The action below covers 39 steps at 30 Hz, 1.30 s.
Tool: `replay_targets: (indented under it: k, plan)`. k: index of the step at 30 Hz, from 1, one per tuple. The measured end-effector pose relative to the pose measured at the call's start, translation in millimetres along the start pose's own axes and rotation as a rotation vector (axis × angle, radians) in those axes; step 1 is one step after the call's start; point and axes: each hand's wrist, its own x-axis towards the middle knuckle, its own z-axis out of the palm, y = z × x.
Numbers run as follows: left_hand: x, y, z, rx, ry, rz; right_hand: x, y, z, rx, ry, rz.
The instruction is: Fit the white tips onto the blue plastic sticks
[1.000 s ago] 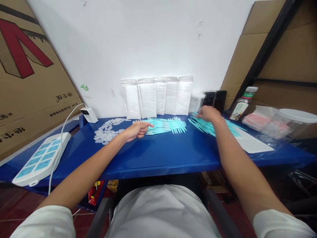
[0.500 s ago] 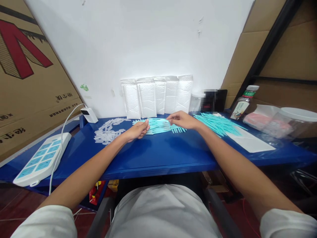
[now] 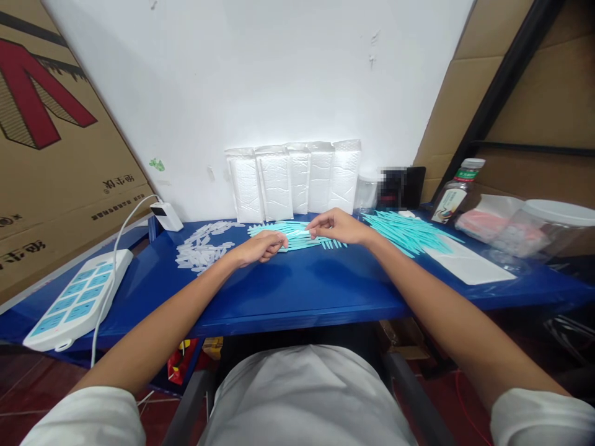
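Note:
My left hand [image 3: 266, 247] is closed, with the thumb pressed against curled fingers at one end of a slim pale stick [image 3: 298, 234]. My right hand [image 3: 338, 227] pinches the other end of this stick between thumb and fingertips. Whether a clear cap is on it is too small to tell. Behind and below both hands lies a row of turquoise sticks [image 3: 297, 244], side by side on the blue table [image 3: 297, 285]. Left of the row is a loose pile of small translucent white pieces [image 3: 202, 251]. To the right spreads a heap of turquoise sticks [image 3: 406, 234].
White padded envelopes [image 3: 274, 183] lean on the wall. A power strip [image 3: 81, 300] and a white plug-like box [image 3: 167, 215] stand left. On the right are a white sheet [image 3: 478, 263], a bottle [image 3: 455, 195], a clear tub [image 3: 553, 232] and a dark screen [image 3: 402, 189].
My left hand has shifted slightly right and my right hand slightly left, so they are nearer each other. The right fingertips have closed on the end of the pale stick.

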Motion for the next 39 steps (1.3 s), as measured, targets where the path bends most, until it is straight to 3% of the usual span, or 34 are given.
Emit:
replay_targets:
  k: [6, 21, 29, 35, 39]
  plan:
    - [2.6, -6.2, -3.7, 0.064, -0.065, 0.044, -1.1, -4.6, -0.1, -0.024, -0.029, 0.001]
    - [2.5, -4.5, 0.2, 0.065, -0.041, 0.046, -1.5, -5.3, 0.5, -0.043, -0.014, 0.014]
    - [2.5, -7.0, 5.3, 0.201, -0.068, 0.114, 0.6, -9.5, 19.2, -0.017, -0.103, -0.065]
    - [7.0, -8.4, 14.4, 0.238, 0.044, 0.176, 3.6, -10.6, 20.9, 0.025, -0.083, -0.039]
    - [12.7, -12.1, 12.4, 0.062, 0.185, 0.117, 6.0, -3.1, 2.6, 0.083, 0.103, 0.076]
